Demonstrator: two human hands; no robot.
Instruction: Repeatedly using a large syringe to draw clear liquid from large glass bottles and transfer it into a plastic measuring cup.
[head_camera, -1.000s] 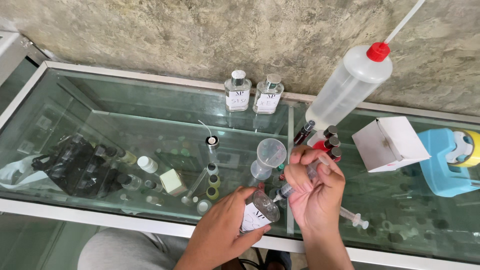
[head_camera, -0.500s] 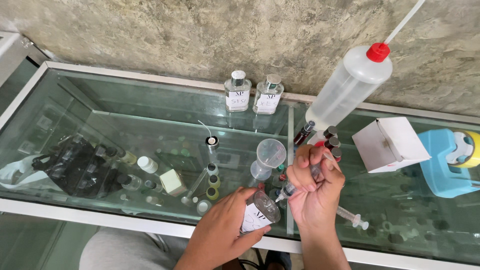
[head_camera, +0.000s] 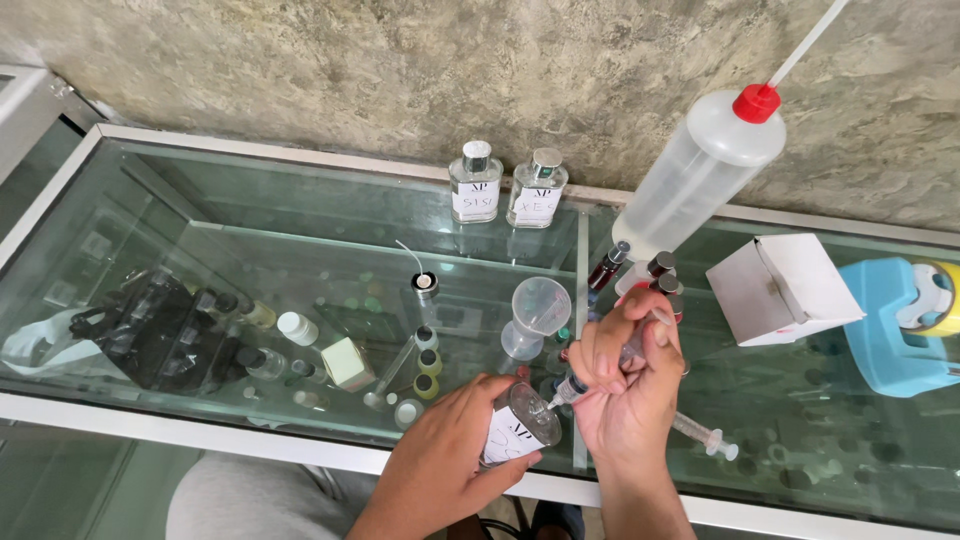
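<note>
Little is being changed since the earlier frames: only the right hand (head_camera: 628, 385) is being drawn slightly nearer. A syringe (head_camera: 600, 368) is being clenched in its grip, tip at the mouth of a small labelled bottle (head_camera: 518, 428). That bottle is being grasped, tilted, by the left hand (head_camera: 445, 455) at the glass bench's (head_camera: 250, 230) near edge, beside a plastic measuring cup (head_camera: 535, 315).

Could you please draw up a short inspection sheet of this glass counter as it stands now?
Surface: glass-topped display counter, white frame.
Job's things: small clear glass bottle, tilted; clear plastic syringe, tip at its mouth.
Clutter: two labelled glass bottles, clear measuring cup, large squeeze bottle with red cap, white box, spare syringe.
Grippers: left hand holds bottle; right hand holds syringe.
Cables: nothing seen.
Surroundings: rough grey wall.
</note>
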